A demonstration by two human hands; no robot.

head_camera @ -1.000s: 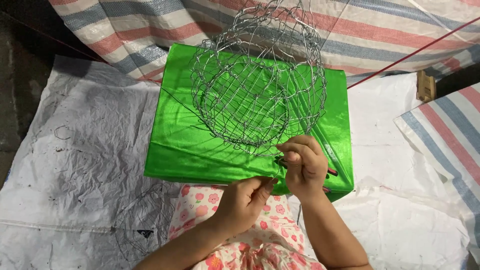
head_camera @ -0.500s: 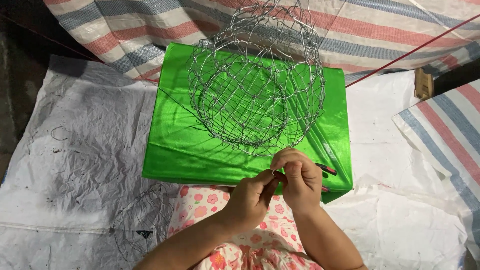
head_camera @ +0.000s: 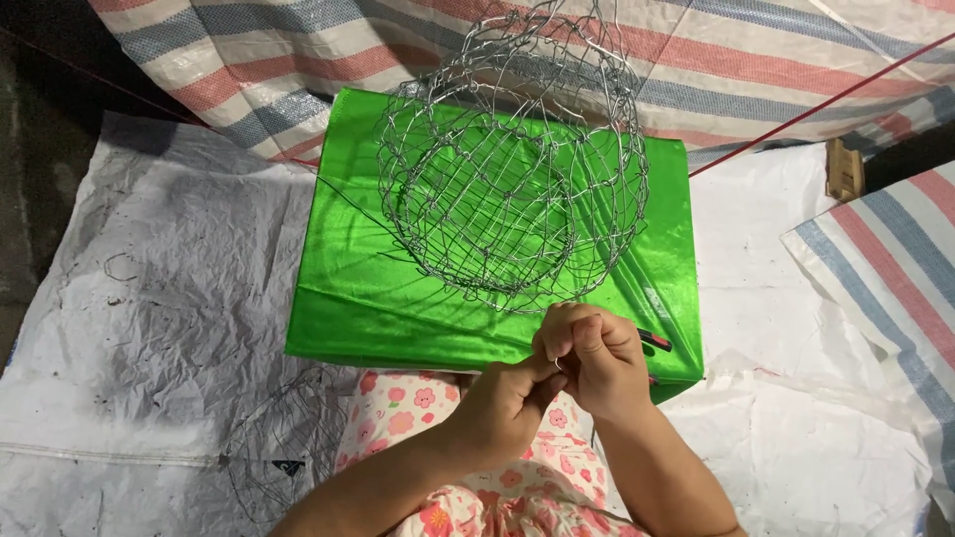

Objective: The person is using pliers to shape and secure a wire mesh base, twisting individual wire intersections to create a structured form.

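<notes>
Compared with a second ago, both hands have drawn back from the near edge of the green sheet (head_camera: 398,288) toward the person's lap, and they now sit closer together, almost locked. The wire basket (head_camera: 512,169) has barely shifted; it stands in the same place on the sheet, its open mesh dome rising toward the striped tarp (head_camera: 298,60) behind it. By my reading, the work has moved from the basket's rim to a short bit of wire worked between the two hands, just in front of the basket's lower edge.

On the left lies the crumpled white plastic sheet (head_camera: 149,328), marked with grey smudges and thin stray wires.

The left hand (head_camera: 502,408) comes up from below, fingers curled and pressed together, its fingertips (head_camera: 542,373) meeting the right hand at a small bright loop of wire. Whether it pinches that loop or only steadies it, I cannot tell.

The right hand (head_camera: 592,363) is closed in a loose fist over the same spot, fingers folded tight with no gap showing, and seems to be gripping the wire end. Just beside it, a dark tool with a red handle (head_camera: 654,343) lies on the green sheet, partly hidden by the hand and not held.

Further right, a small wooden block (head_camera: 844,169) sits on the white sheet.
</notes>
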